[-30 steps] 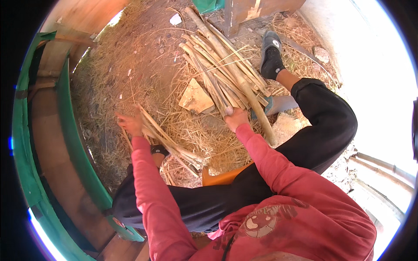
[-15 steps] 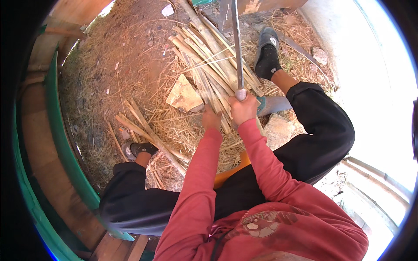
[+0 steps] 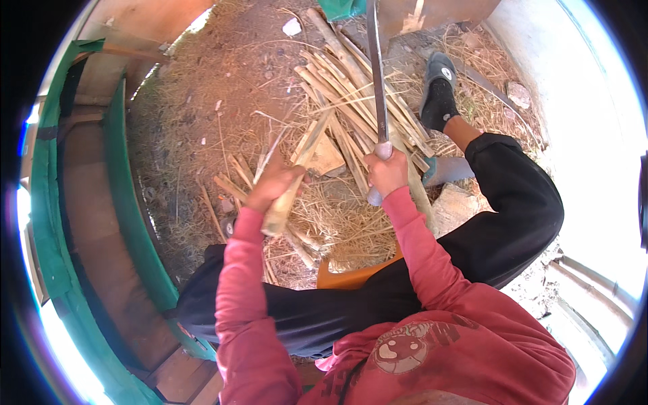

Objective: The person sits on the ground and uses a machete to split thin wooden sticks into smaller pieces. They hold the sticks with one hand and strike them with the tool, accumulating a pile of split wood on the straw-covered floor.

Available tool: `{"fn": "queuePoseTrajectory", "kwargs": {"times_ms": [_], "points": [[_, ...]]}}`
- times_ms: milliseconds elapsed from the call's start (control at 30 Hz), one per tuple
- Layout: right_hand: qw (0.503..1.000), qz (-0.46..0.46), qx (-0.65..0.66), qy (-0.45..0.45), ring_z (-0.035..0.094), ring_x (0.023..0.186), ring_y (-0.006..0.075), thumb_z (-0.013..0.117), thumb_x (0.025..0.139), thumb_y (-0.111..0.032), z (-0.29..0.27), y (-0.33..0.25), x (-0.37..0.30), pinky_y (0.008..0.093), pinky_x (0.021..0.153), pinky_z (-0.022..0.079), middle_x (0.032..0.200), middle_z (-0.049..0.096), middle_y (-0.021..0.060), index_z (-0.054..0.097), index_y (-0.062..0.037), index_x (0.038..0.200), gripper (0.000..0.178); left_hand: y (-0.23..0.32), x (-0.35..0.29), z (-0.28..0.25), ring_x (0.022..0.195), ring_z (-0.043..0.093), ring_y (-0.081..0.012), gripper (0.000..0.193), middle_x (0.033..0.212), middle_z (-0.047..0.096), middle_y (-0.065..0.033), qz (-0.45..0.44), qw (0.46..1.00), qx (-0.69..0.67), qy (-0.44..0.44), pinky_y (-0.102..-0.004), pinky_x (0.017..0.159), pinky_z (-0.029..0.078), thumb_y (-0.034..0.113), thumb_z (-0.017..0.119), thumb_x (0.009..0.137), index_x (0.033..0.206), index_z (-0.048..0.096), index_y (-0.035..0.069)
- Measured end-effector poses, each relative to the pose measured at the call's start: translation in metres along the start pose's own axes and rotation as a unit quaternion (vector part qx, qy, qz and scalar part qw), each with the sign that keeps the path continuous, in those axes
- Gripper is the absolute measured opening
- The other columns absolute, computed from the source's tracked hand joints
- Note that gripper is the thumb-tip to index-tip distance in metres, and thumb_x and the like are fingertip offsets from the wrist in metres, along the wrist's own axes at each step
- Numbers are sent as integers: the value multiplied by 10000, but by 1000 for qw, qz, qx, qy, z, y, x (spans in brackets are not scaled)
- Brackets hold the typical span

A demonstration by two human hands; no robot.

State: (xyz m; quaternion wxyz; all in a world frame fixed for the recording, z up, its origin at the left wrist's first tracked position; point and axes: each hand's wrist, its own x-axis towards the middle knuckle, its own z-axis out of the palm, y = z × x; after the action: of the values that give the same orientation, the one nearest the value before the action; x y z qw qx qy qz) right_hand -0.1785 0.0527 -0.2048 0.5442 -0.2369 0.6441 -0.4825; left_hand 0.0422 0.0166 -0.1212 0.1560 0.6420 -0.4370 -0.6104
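My left hand (image 3: 274,185) is closed around a split wooden stick (image 3: 279,214), which slants up to the right over a flat yellowish block (image 3: 325,158). Thin peeled strands stick out beside that hand. My right hand (image 3: 389,173) grips the pale handle of a long-bladed knife (image 3: 377,74), its narrow dark blade pointing away from me. Between the knife and the block lies a pile of split sticks (image 3: 341,88), partly hidden by the blade.
Straw and shavings (image 3: 337,223) cover the ground between my feet. More sticks (image 3: 233,182) lie at the left. An orange stool (image 3: 361,275) shows beneath me. A stone (image 3: 453,209) sits near my right leg, by a pale wall (image 3: 574,121). Green-edged boards (image 3: 128,196) stand on the left.
My left hand has moved left from beside the pile and now holds a stick raised over the block. My right hand still holds the knife. The whole view has shifted slightly.
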Motion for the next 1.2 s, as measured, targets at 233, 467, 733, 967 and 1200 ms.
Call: {"fn": "queuePoseTrajectory", "kwargs": {"times_ms": [233, 467, 733, 967, 1200], "points": [[988, 59, -27, -142, 533, 462, 158, 716, 775, -131, 14, -16, -28, 323, 443, 429, 624, 609, 86, 615, 14, 776, 176, 45, -91, -66, 558, 654, -175, 578, 910, 660, -201, -72, 990, 0, -122, -212, 443, 519, 529, 420, 956, 1241, 542, 41], [970, -33, -93, -222, 573, 625, 137, 780, 767, -151, 21, 7, -42, 330, 559, 471, 765, 645, 70, 661, 2, 931, 254, 22, -119, -67, 376, 474, -72, 812, 811, 662, -164, -22, 977, -194, -88, -158, 326, 340, 749, 268, 896, 961, 605, 13], [935, -202, -62, -284, 655, 746, 185, 817, 742, -219, 62, 1, -83, 326, 681, 530, 914, 699, 116, 606, -15, 1181, 529, 38, -144, -36, 461, 336, -22, 803, 644, 462, 26, -11, 978, -98, -185, -172, 378, 210, 749, 355, 881, 1016, 614, 0], [953, -187, -144, -189, 649, 689, 128, 788, 795, -210, 75, 4, -87, 292, 635, 520, 791, 710, 74, 666, -4, 1020, 328, 16, -116, 6, 732, 494, -92, 394, 864, 549, -9, 282, 927, 96, 229, -278, 644, 428, 307, 666, 907, 1133, 557, 3], [981, -137, -85, -103, 597, 569, 123, 728, 826, -191, 57, 16, -64, 298, 536, 487, 677, 655, 50, 675, -31, 939, 202, 30, -89, 0, 440, 433, -87, 187, 576, 477, -23, 514, 707, -205, 441, -251, 363, 392, 218, 466, 945, 804, 490, 97]]}}
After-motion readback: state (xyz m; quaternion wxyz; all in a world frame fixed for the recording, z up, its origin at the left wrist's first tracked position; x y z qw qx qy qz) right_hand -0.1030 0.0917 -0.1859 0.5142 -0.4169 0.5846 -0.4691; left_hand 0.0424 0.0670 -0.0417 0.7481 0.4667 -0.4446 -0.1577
